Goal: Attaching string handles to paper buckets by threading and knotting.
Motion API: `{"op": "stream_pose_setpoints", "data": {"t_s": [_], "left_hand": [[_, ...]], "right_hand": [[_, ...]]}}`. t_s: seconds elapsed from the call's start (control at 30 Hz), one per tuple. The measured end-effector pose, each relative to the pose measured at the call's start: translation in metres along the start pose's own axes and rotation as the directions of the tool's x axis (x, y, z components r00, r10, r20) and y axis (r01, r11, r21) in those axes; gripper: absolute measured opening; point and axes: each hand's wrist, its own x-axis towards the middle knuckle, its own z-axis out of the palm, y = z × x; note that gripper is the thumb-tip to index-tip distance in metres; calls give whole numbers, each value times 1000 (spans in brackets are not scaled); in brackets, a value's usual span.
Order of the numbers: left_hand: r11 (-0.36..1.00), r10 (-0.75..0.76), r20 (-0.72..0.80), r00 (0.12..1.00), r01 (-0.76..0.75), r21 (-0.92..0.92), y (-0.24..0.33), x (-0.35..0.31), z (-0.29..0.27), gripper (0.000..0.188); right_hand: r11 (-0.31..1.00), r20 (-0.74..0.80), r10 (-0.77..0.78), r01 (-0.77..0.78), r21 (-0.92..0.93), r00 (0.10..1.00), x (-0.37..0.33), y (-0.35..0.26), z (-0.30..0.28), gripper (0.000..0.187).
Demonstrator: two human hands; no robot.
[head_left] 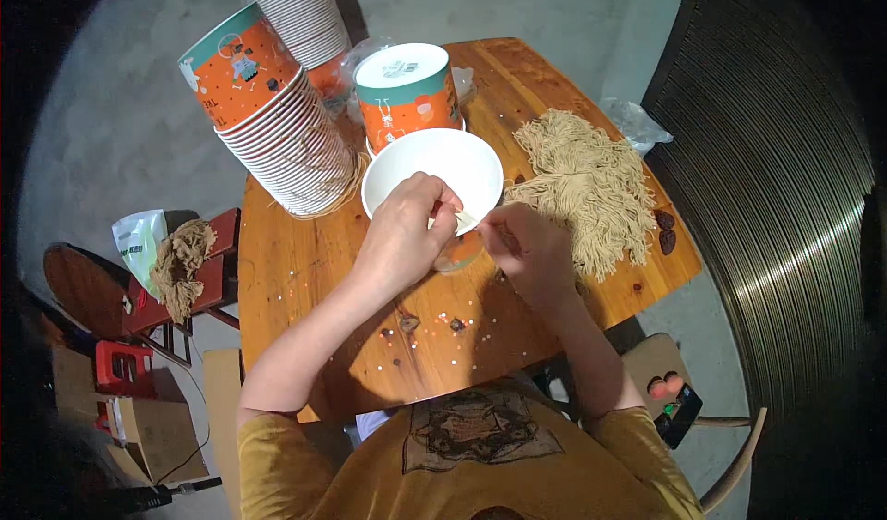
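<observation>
A white-lined paper tub (462, 160) stands before me, its mouth tipped up toward me. Over its near rim my left hand (407, 229) is closed, thumb and forefinger pinching a small pale strip (466, 220). Close beside it, at the rim's right side, my right hand (528, 250) is also closed in a pinch; what sits between its fingertips is too small to make out. Behind the tub an orange and green paper tub (407, 109) stands upside down. To the right lies a heap of beige yarn strands (587, 197).
A tall leaning stack of paper tubs (286, 141) stands at the table's left, with another stack (300, 17) behind. Small coloured dots lie on the wooden table (333, 344). Two dark brown pieces (666, 231) lie near the right edge. A bundle of strands (182, 266) hangs off a side bench.
</observation>
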Motion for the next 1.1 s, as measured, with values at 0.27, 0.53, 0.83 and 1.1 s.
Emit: {"op": "stream_pose_setpoints", "data": {"t_s": [0.27,0.53,0.83,1.1], "left_hand": [[995,60,7,998,-59,-74,-10,-8,-4,12],[942,269,197,943,-301,149,-19,-30,-42,13],[948,286,183,941,-305,87,-54,-47,-74,9],[983,-47,-151,987,73,167,-29,-33,-38,24]], "right_hand": [[943,379,160,-255,215,911,6,-1,-25,10],[981,309,-87,28,193,947,51,-2,-42,10],[967,361,-254,222,129,897,64,-10,13,12],[986,488,-66,133,-105,870,71,-21,39,14]]}}
